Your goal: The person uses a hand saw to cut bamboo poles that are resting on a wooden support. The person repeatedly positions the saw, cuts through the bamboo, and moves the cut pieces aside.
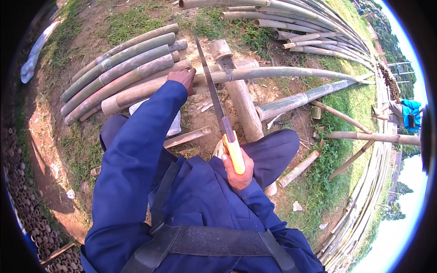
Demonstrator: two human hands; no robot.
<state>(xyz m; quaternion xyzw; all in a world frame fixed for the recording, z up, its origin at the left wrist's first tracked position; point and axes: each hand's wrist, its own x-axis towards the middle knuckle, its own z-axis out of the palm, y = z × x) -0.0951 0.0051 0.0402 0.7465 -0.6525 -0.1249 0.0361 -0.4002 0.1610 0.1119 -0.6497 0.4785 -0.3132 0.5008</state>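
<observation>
A long bamboo pole [282, 72] runs from left to right in front of me, lying over a thick wooden post [241, 102]. My left hand [183, 81] grips this pole just left of the saw, fingers curled over it. In my right hand [240, 172] is a handsaw [233, 150], held by its yellow handle near my lap. The long narrow blade points away and crosses the pole between my left hand and the post. Whether the teeth are inside a cut cannot be made out.
Several cut bamboo lengths [123, 61] lie side by side at left. Long poles [314, 18] are stacked at far right. Another pole [309, 96] slopes beside the post. A person in a blue top [411, 114] is at the right edge. Bamboo offcuts [38, 227] cover the lower left.
</observation>
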